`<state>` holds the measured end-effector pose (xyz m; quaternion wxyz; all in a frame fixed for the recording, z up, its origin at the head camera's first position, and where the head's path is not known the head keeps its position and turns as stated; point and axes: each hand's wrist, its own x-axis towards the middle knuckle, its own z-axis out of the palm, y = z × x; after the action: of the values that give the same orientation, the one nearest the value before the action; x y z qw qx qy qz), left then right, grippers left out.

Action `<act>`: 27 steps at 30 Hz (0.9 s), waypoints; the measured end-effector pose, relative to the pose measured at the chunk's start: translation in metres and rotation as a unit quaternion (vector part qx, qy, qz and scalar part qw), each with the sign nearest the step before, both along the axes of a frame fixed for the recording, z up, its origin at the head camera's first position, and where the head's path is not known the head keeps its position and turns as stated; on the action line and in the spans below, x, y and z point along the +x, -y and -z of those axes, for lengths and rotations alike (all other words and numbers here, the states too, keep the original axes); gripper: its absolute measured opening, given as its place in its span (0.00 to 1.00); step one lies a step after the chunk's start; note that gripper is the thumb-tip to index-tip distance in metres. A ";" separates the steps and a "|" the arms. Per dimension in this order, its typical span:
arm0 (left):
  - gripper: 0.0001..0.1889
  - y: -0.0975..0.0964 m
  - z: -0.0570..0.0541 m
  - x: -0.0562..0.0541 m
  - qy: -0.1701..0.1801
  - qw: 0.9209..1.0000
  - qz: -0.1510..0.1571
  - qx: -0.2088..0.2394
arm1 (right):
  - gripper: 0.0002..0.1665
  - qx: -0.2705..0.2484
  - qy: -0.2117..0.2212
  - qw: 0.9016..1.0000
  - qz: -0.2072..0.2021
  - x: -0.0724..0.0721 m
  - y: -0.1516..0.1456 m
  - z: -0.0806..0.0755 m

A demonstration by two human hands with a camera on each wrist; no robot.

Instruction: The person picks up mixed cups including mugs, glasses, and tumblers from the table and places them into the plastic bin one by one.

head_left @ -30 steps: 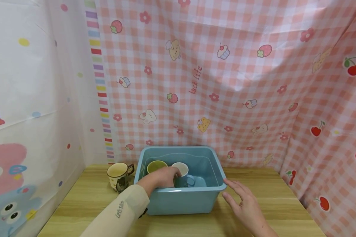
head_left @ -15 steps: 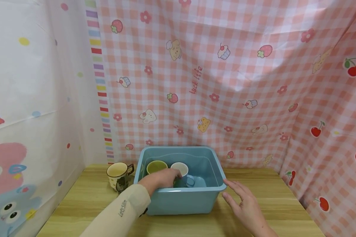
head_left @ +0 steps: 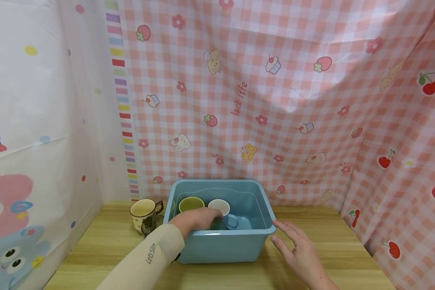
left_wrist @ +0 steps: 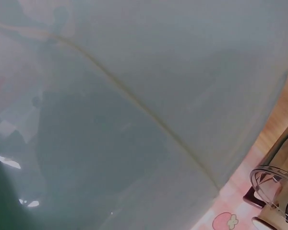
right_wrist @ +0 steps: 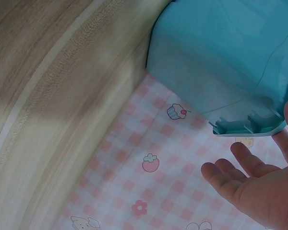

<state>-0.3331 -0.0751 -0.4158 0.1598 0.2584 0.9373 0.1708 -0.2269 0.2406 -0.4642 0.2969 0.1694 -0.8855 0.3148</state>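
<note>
At the glossy, rectangular tub (head_left: 222, 247), right fingers (head_left: 290, 230) spread; whether left fingers (head_left: 212, 215) pinch inside, I cannot tell.

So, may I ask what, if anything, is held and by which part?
The left hand may hold the green object, but where is hidden; the right hand holds nothing.

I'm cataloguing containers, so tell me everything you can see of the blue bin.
This blue, rectangular, seemingly plastic bin stands upright and open on the wood-grain table. Its glossy walls taper below a rim. Inside are a green-lined cup, a white-lined blue cup and a dark green item. The left hand reaches in; the right hand seems to touch its near right corner.
</note>
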 end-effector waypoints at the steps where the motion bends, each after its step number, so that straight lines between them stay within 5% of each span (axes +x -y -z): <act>1: 0.24 0.000 0.001 -0.002 -0.001 1.000 0.000 -0.002 | 0.26 -0.001 -0.001 1.000 -0.001 0.000 0.000 0.000; 6: 0.23 0.001 0.000 -0.002 0.008 1.000 -0.012 0.004 | 0.26 -0.002 -0.002 1.000 -0.002 0.000 0.000 0.000; 7: 0.23 -0.001 -0.016 0.010 0.019 0.999 -0.025 0.008 | 0.26 -0.002 -0.003 1.000 -0.001 0.000 0.000 0.001; 11: 0.24 0.000 -0.019 0.013 0.024 0.999 -0.039 0.017 | 0.26 -0.001 -0.006 1.000 0.000 0.000 0.000 0.001; 27: 0.31 0.012 -0.031 0.018 -0.026 0.994 -0.033 0.101 | 0.26 0.000 -0.020 1.000 0.003 0.001 0.002 0.002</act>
<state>-0.3152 -0.0873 -0.3852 0.1029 0.2460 0.9272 0.2630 -0.2261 0.2382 -0.4664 0.3150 0.1733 -0.8800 0.3105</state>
